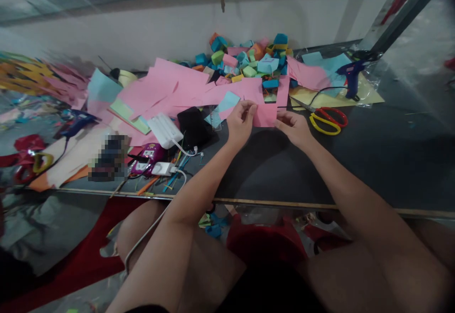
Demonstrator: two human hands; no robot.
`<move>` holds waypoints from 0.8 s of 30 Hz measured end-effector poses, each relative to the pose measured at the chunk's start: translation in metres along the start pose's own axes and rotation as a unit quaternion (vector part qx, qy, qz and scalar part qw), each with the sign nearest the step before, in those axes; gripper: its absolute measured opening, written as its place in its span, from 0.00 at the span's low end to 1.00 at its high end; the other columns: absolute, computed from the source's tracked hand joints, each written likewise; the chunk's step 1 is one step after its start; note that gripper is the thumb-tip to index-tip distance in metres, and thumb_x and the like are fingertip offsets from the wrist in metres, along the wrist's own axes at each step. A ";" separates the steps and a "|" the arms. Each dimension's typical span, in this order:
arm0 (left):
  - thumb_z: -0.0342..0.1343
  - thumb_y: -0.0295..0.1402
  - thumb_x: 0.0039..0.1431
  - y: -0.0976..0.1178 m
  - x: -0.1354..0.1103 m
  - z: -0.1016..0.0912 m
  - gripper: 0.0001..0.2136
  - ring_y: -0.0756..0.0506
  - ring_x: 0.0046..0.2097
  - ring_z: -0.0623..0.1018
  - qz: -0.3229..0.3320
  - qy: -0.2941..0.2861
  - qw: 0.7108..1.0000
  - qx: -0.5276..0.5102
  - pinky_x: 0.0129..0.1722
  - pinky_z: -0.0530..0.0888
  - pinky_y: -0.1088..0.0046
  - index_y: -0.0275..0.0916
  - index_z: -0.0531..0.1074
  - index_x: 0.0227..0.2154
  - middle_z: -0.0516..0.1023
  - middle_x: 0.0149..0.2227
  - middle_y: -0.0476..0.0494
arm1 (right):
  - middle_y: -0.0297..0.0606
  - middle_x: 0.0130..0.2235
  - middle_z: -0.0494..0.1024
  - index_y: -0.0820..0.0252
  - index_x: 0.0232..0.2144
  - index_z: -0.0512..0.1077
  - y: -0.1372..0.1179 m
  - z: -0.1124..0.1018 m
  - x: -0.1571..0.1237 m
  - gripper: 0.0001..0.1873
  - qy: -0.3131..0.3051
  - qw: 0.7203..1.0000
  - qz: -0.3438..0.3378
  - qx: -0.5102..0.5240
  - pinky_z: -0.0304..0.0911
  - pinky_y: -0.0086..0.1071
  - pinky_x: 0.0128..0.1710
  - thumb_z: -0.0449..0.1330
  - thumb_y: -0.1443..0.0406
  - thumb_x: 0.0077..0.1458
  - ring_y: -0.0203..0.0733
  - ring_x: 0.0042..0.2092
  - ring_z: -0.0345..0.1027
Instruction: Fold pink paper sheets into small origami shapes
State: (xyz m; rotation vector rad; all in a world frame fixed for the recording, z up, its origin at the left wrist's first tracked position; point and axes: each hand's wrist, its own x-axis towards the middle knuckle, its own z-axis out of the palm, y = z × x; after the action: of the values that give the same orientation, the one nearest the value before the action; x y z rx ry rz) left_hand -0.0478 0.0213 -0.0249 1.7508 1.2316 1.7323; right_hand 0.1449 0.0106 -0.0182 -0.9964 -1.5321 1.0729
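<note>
Between my two hands a small piece of pink paper (266, 115) is held above the dark table. My left hand (242, 118) pinches its left edge with thumb and fingers. At its lower right corner, my right hand (292, 125) grips the paper the same way. Scissors (327, 119) with red and yellow handles lie just right of my right hand, blades pointing left. Behind the held piece spread large pink paper sheets (167, 83). A light blue paper piece (229, 100) lies close to my left hand.
Small folded paper shapes (249, 61) in several colours are heaped at the back. Glue guns lie at right (351, 78) and left (76, 122). A white power strip (165, 131), a black object (194, 127) and a purple extension socket (149, 157) with cables sit left of my arm.
</note>
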 end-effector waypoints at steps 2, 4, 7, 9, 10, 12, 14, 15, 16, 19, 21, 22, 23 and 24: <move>0.56 0.59 0.63 0.002 -0.002 0.003 0.24 0.49 0.38 0.80 -0.044 -0.016 0.998 -0.042 0.39 0.76 0.72 0.40 0.74 0.43 0.80 0.37 0.44 | 0.39 0.28 0.82 0.58 0.29 0.77 -0.005 0.004 -0.002 0.28 -0.004 0.999 0.044 0.004 0.72 0.35 0.35 0.70 0.40 0.43 0.40 0.30 0.75; 0.59 0.59 0.59 0.004 -0.002 0.005 0.25 0.49 0.33 0.79 -0.101 -0.055 0.991 -0.071 0.33 0.74 0.73 0.40 0.75 0.43 0.79 0.32 0.46 | 0.39 0.26 0.82 0.58 0.26 0.77 -0.009 0.005 -0.004 0.28 0.015 0.998 0.059 0.009 0.70 0.33 0.32 0.71 0.40 0.43 0.38 0.27 0.74; 0.62 0.56 0.59 0.008 -0.002 0.006 0.21 0.51 0.26 0.76 -0.171 -0.124 0.973 -0.091 0.25 0.71 0.75 0.40 0.73 0.31 0.74 0.24 0.50 | 0.39 0.26 0.82 0.58 0.25 0.78 -0.010 0.004 -0.004 0.29 0.036 0.997 0.066 0.026 0.67 0.31 0.28 0.71 0.39 0.41 0.37 0.26 0.74; 0.63 0.53 0.59 0.013 -0.001 0.006 0.21 0.53 0.24 0.76 -0.203 -0.138 0.964 -0.098 0.24 0.70 0.76 0.39 0.70 0.25 0.72 0.22 0.52 | 0.40 0.27 0.83 0.59 0.26 0.79 -0.009 0.003 -0.004 0.30 0.028 0.996 0.076 0.030 0.66 0.30 0.26 0.71 0.38 0.39 0.37 0.26 0.74; 0.65 0.51 0.58 0.015 0.000 0.006 0.21 0.53 0.23 0.76 -0.216 -0.137 0.961 -0.100 0.24 0.70 0.77 0.39 0.69 0.25 0.71 0.21 0.52 | 0.40 0.28 0.84 0.59 0.27 0.79 -0.008 0.003 -0.003 0.31 0.020 0.996 0.080 0.028 0.65 0.29 0.25 0.71 0.37 0.39 0.37 0.26 0.74; 0.66 0.49 0.57 0.019 0.001 0.005 0.20 0.54 0.23 0.76 -0.234 -0.135 0.957 -0.102 0.24 0.70 0.78 0.39 0.69 0.24 0.71 0.20 0.53 | 0.42 0.30 0.85 0.59 0.28 0.80 -0.007 0.003 -0.004 0.32 0.007 0.997 0.078 0.018 0.65 0.29 0.24 0.70 0.37 0.41 0.37 0.26 0.75; 0.67 0.48 0.57 0.021 0.001 0.005 0.20 0.54 0.22 0.75 -0.240 -0.137 0.955 -0.104 0.24 0.71 0.78 0.38 0.69 0.24 0.70 0.19 0.54 | 0.43 0.32 0.85 0.59 0.28 0.80 -0.006 0.003 -0.004 0.31 0.005 0.997 0.071 0.010 0.67 0.30 0.25 0.69 0.37 0.43 0.38 0.27 0.76; 0.67 0.47 0.57 0.021 0.001 0.005 0.20 0.55 0.22 0.75 -0.241 -0.137 0.955 -0.106 0.24 0.71 0.78 0.38 0.69 0.24 0.70 0.19 0.54 | 0.44 0.32 0.85 0.59 0.27 0.80 -0.005 0.003 -0.004 0.30 0.008 0.997 0.070 0.008 0.67 0.30 0.25 0.69 0.38 0.43 0.38 0.27 0.76; 0.67 0.47 0.57 0.020 0.000 0.006 0.19 0.55 0.22 0.75 -0.242 -0.139 0.954 -0.109 0.24 0.71 0.78 0.38 0.69 0.24 0.70 0.19 0.54 | 0.44 0.32 0.85 0.60 0.26 0.80 -0.004 0.002 -0.004 0.30 0.011 0.997 0.071 0.008 0.67 0.30 0.25 0.70 0.38 0.43 0.38 0.27 0.76; 0.66 0.47 0.58 0.014 -0.001 0.007 0.19 0.55 0.21 0.75 -0.244 -0.139 0.952 -0.122 0.23 0.70 0.79 0.38 0.69 0.24 0.70 0.20 0.54 | 0.44 0.30 0.85 0.60 0.25 0.79 0.000 0.001 -0.003 0.29 0.019 0.997 0.076 0.009 0.66 0.30 0.24 0.71 0.39 0.41 0.38 0.26 0.75; 0.66 0.46 0.58 0.008 -0.002 0.009 0.21 0.55 0.21 0.75 -0.246 -0.140 0.951 -0.127 0.22 0.68 0.79 0.38 0.67 0.22 0.69 0.19 0.55 | 0.45 0.30 0.84 0.60 0.25 0.79 0.003 0.001 -0.001 0.28 0.017 0.996 0.083 0.001 0.66 0.30 0.23 0.71 0.40 0.42 0.38 0.26 0.74; 0.66 0.46 0.58 0.005 -0.002 0.009 0.21 0.55 0.20 0.75 -0.248 -0.141 0.950 -0.126 0.21 0.67 0.80 0.38 0.66 0.20 0.68 0.18 0.55 | 0.45 0.30 0.84 0.60 0.26 0.79 0.004 0.001 0.000 0.28 0.017 0.996 0.089 -0.003 0.66 0.30 0.23 0.71 0.41 0.42 0.37 0.26 0.74; 0.66 0.46 0.58 0.003 -0.001 0.010 0.21 0.55 0.20 0.75 -0.249 -0.143 0.950 -0.124 0.21 0.66 0.80 0.38 0.66 0.20 0.67 0.17 0.55 | 0.45 0.30 0.84 0.60 0.26 0.79 0.006 0.001 0.001 0.27 0.019 0.995 0.094 -0.005 0.66 0.30 0.23 0.72 0.42 0.41 0.37 0.26 0.74; 0.66 0.46 0.58 0.001 -0.001 0.010 0.21 0.55 0.20 0.75 -0.251 -0.148 0.949 -0.122 0.21 0.66 0.80 0.38 0.66 0.20 0.68 0.17 0.55 | 0.44 0.30 0.84 0.60 0.26 0.79 0.007 0.000 0.002 0.26 0.021 0.995 0.099 -0.004 0.66 0.29 0.22 0.72 0.43 0.40 0.37 0.25 0.74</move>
State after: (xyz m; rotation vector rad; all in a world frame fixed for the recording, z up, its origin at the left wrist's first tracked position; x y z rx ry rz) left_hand -0.0381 0.0228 -0.0262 1.3419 1.1448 1.2176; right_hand 0.1446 0.0146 -0.0241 -1.1899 -1.4264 1.1756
